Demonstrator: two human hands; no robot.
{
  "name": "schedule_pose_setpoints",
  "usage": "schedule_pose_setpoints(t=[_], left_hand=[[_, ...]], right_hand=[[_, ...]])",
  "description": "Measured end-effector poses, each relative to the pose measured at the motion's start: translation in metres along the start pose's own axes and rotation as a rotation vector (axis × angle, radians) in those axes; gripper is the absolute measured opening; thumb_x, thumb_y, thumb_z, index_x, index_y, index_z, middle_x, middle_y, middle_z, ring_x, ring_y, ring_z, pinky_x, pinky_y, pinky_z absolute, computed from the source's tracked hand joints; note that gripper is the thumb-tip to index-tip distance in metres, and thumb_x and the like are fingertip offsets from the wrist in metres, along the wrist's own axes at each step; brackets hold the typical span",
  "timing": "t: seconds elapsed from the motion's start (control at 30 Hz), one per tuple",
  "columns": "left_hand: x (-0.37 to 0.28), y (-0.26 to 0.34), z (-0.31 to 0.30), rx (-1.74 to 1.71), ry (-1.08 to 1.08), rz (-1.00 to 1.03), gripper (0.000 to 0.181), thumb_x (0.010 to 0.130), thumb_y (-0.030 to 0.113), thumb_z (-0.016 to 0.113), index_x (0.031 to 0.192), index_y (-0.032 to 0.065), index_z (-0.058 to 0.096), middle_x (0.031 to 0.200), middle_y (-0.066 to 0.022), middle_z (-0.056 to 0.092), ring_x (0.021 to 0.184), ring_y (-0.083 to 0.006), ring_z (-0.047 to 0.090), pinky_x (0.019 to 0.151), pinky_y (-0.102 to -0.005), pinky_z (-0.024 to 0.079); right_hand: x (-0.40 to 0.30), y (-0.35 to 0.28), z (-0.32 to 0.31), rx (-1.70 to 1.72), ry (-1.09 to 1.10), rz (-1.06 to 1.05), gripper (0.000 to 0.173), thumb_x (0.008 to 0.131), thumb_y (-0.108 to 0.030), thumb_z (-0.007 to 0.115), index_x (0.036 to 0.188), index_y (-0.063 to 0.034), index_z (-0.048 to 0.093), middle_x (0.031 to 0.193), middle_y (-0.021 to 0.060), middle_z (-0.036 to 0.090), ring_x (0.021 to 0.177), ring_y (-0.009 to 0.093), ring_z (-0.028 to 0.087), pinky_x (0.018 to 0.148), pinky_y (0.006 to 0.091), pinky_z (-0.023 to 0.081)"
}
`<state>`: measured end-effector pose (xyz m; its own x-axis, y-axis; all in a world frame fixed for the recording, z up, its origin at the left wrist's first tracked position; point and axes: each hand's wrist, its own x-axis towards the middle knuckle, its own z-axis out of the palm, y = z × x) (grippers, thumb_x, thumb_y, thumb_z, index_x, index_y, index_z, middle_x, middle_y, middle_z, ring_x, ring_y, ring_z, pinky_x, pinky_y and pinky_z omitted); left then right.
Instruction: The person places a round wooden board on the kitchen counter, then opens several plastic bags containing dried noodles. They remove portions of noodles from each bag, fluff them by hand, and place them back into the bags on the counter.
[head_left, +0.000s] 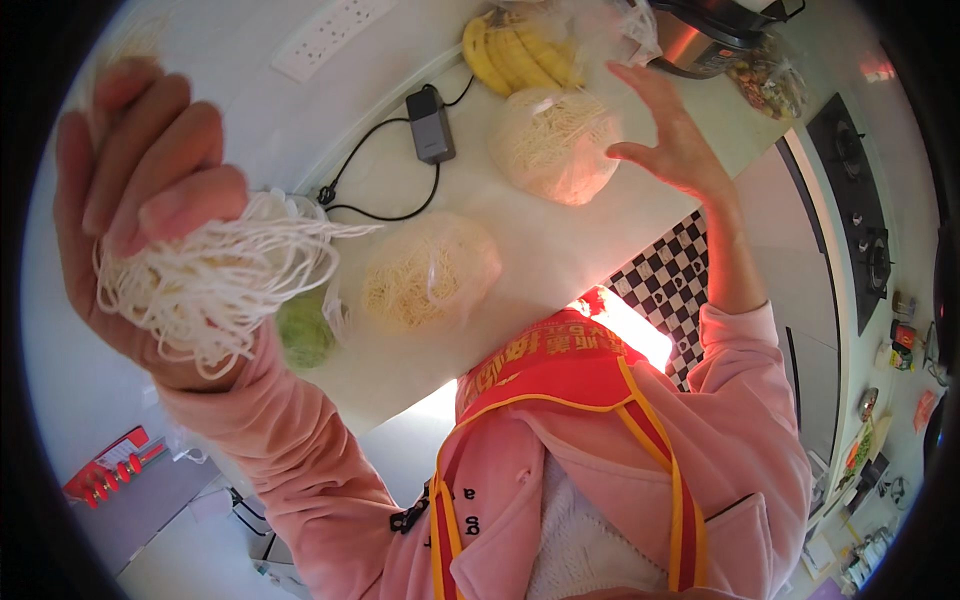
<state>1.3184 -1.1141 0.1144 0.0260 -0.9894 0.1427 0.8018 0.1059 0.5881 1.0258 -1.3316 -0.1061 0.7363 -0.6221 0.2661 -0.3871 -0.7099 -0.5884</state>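
My left hand (154, 165) is raised close to the camera at the left, fingers curled around a bundle of white noodles (217, 285). Loose strands hang over my wrist and stick out to the right. Over the counter at the upper right, my right hand (667, 142) is spread, thumb and fingers apart, and holds nothing. Its thumb tip is beside a clear plastic bag of thin noodles (555, 146); whether they touch I cannot tell. A second bag of noodles (412, 289) rests nearer my body. Something green in a plastic bag (304, 330) is partly hidden behind the held noodles.
A power adapter (430, 126) with black cable lies on the pale counter (540, 247), below a wall socket strip (330, 37). Bananas (517, 52) and an electric cooker (697, 37) stand at the back. A gas hob (851, 202) is at right; a checkered mat (660, 277) covers the floor.
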Motion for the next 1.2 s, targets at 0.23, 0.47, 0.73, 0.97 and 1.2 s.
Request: schedule_pose_setpoints(t=[0.23, 0.47, 0.73, 0.97, 1.2], left_hand=[[0.094, -0.067, -0.011, -0.037, -0.17, -0.149, 0.021, 0.106, 0.016, 0.043, 0.113, -0.0037, 0.045, 0.076, -0.001, 0.043, 0.07, -0.0133, 0.042, 0.072, -0.03, 0.044], [0.143, -0.144, -0.034, 0.238, -0.025, -0.302, 0.022, 0.101, 0.015, 0.053, 0.111, -0.0039, 0.056, 0.076, -0.0005, 0.045, 0.069, -0.0134, 0.045, 0.071, -0.0331, 0.047], [0.149, -0.208, -0.116, 1.012, 0.023, -0.315, 0.031, 0.091, 0.021, 0.07, 0.111, -0.0017, 0.064, 0.101, -0.0075, 0.067, 0.094, -0.0216, 0.063, 0.087, -0.038, 0.053], [0.131, -0.223, -0.168, 2.066, -0.393, -0.228, 0.028, 0.082, 0.011, 0.069, 0.109, 0.0075, 0.064, 0.101, -0.0077, 0.065, 0.097, -0.0288, 0.062, 0.089, -0.0393, 0.049], [0.116, -0.249, -0.184, 2.462, -0.537, 0.168, 0.026, 0.078, 0.011, 0.062, 0.104, 0.0072, 0.064, 0.086, -0.0069, 0.056, 0.091, -0.0239, 0.059, 0.089, -0.0366, 0.047]], right_hand=[[0.016, 0.023, 0.014, 0.052, -0.395, 0.069, 0.028, 0.082, -0.008, 0.07, 0.11, -0.0076, 0.067, 0.092, 0.0108, 0.068, 0.103, 0.03, 0.06, 0.106, 0.0424, 0.041], [-0.021, 0.03, -0.007, 0.354, -0.266, -0.022, 0.005, 0.084, -0.004, 0.065, 0.089, -0.0052, 0.067, 0.081, 0.0083, 0.067, 0.079, 0.029, 0.062, 0.078, 0.0391, 0.049], [-0.027, 0.039, -0.003, 0.448, -0.204, -0.123, 0.009, 0.081, 0.0, 0.068, 0.088, -0.005, 0.067, 0.08, 0.0085, 0.067, 0.08, 0.029, 0.063, 0.078, 0.0398, 0.049], [-0.028, 0.041, -0.001, 0.487, -0.203, -0.111, 0.008, 0.081, 0.0, 0.068, 0.088, -0.0045, 0.066, 0.08, 0.0087, 0.066, 0.079, 0.03, 0.062, 0.078, 0.0405, 0.048], [-0.024, 0.031, -0.004, 0.453, -0.201, -0.073, 0.01, 0.08, -0.001, 0.07, 0.087, -0.0062, 0.066, 0.079, 0.0084, 0.065, 0.081, 0.031, 0.062, 0.082, 0.042, 0.048]])
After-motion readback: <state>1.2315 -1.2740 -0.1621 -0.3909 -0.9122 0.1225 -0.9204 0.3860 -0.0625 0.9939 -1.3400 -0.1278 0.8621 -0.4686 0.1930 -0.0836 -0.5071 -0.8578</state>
